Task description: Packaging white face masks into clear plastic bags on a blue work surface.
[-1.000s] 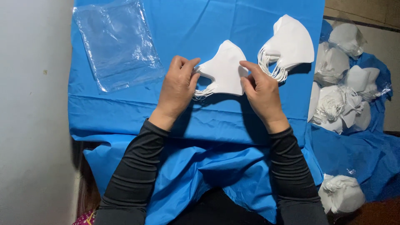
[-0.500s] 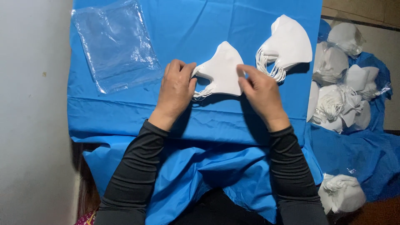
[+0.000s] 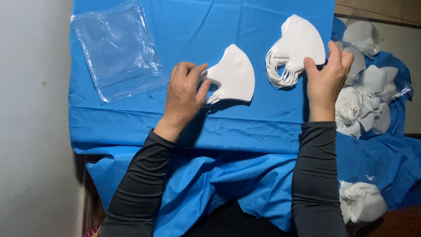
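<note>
The left hand (image 3: 184,94) pinches the ear-loop edge of a folded white fabric face mask (image 3: 232,74), likely light and limp. The right hand (image 3: 325,79) grips a stack of white masks (image 3: 296,46), best held at the folded edge.

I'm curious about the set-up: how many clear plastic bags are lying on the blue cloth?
1 for certain: a clear plastic bag lies flat at the far left of the blue cloth, left of the left hand. It may be a stack; more could lie beneath.
</note>
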